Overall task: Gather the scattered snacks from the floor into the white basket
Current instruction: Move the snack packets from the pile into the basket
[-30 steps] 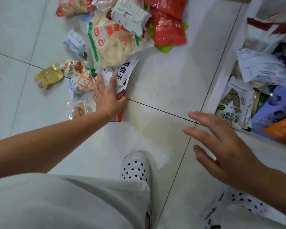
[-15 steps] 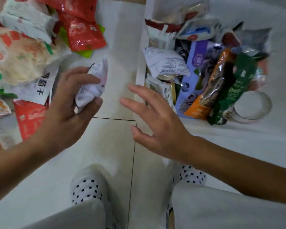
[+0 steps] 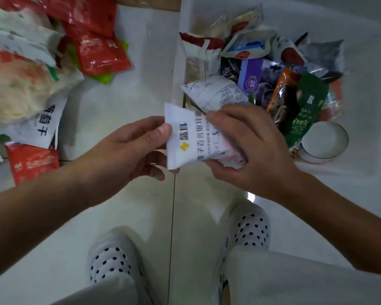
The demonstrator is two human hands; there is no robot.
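Packet [image 3: 189, 137], white, held in both hands beside basket [image 3: 317, 14].
Flat, crumpled wrapper with dark print, a yellow mark and a pinkish right end. Left hand [image 3: 123, 150] pinched its left edge, thumb on top; right hand [image 3: 246, 146] curled round the right end. It hung over the floor at the basket's left wall, near the snacks [image 3: 257, 80] inside.

White clogs [image 3: 113, 256] peppered with small dark round holes on both feet; loose, pale off-white trousers [image 3: 295, 280] above them.
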